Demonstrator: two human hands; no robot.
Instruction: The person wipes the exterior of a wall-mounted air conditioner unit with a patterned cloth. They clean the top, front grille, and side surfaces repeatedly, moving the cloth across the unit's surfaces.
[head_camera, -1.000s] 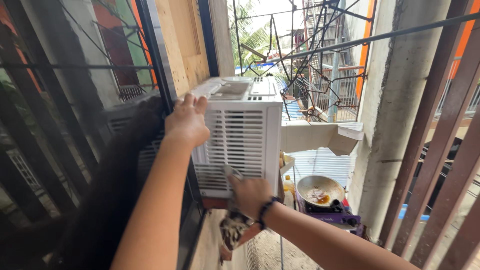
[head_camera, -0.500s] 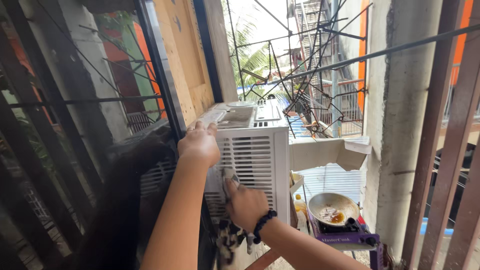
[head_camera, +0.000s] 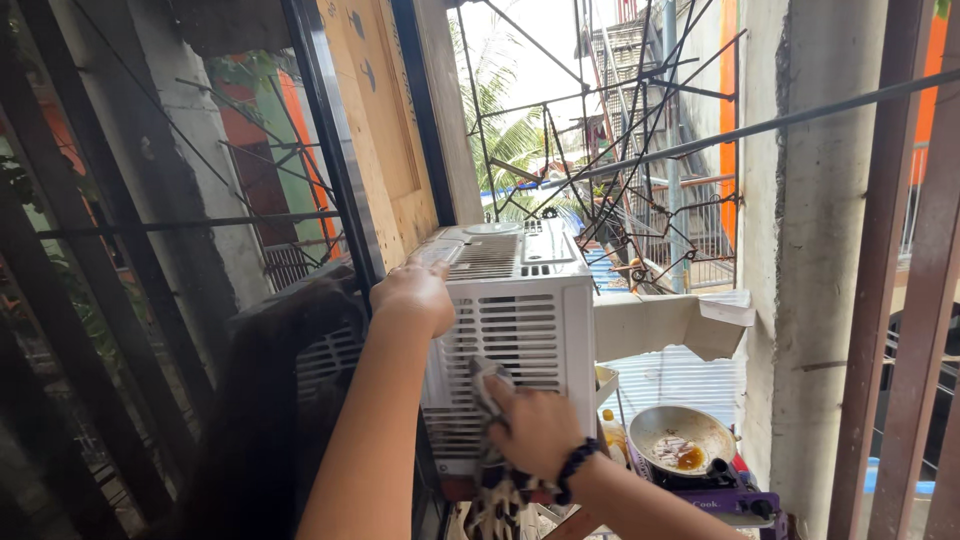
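Up against the window frame, a white plastic window air-conditioner unit with slatted vents (head_camera: 515, 330) juts outward, and both hands are on it. The left hand (head_camera: 415, 295) rests at the unit's upper left corner, fingers curled together over the top edge beside the dark metal window frame (head_camera: 335, 150). The right hand (head_camera: 535, 425), with a dark beaded bracelet (head_camera: 575, 465) at the wrist, presses a patterned black-and-cream cloth (head_camera: 492, 480) flat against the lower part of the vented side face; its fingers are closed on the cloth, whose loose end hangs down below the unit's bottom edge. Long dark hair (head_camera: 255, 420) falls along the left forearm. Below and to the right of the unit, well apart from the hands, a round metal frying pan with food scraps (head_camera: 682, 440) sits on a purple portable gas stove (head_camera: 720, 492). A bent cardboard sheet (head_camera: 665, 322) sticks out just beside the unit's right edge, towards a grey concrete column (head_camera: 810, 300).
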